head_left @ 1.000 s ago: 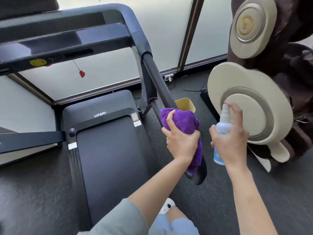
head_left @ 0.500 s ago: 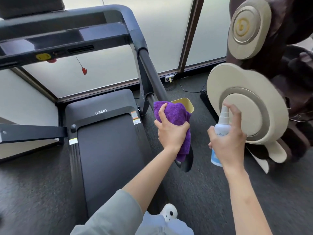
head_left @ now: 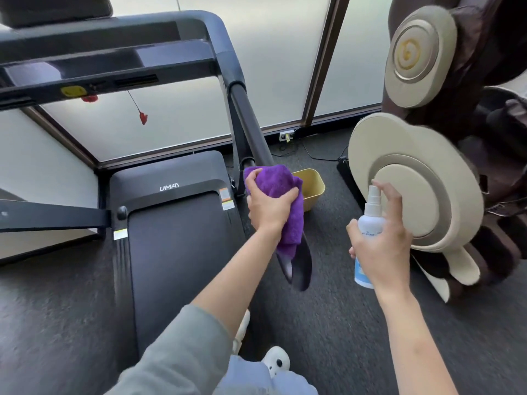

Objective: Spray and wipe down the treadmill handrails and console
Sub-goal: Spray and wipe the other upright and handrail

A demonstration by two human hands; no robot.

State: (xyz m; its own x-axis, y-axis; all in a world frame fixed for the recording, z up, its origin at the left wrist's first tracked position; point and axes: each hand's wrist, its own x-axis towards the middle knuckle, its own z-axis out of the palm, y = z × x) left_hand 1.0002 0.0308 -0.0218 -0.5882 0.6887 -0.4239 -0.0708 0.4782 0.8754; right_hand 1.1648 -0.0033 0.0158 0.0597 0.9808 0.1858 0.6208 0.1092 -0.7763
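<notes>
A black treadmill stands in front of me, its console (head_left: pixel 94 67) at the upper left and its right handrail (head_left: pixel 251 132) sloping down toward me. My left hand (head_left: pixel 268 206) grips a purple cloth (head_left: pixel 279 183) wrapped around the lower part of that handrail; the rail's end (head_left: pixel 299 266) sticks out below the cloth. To the right, my right hand (head_left: pixel 382 246) holds a white spray bottle (head_left: pixel 370 220) upright, with the forefinger over its nozzle. The bottle is apart from the rail. The left handrail (head_left: pixel 51 216) reaches in from the left edge.
A beige and brown massage chair (head_left: pixel 422 181) stands close on the right. A yellow bin (head_left: pixel 309 186) sits on the dark carpet beside the treadmill. A red safety clip (head_left: pixel 143 118) hangs from the console. Frosted windows lie behind. The treadmill belt (head_left: pixel 176 252) runs toward me.
My left hand has slid the purple cloth up the right handrail, away from me, baring more of the rail's end. The right hand with the bottle has stayed about level.
</notes>
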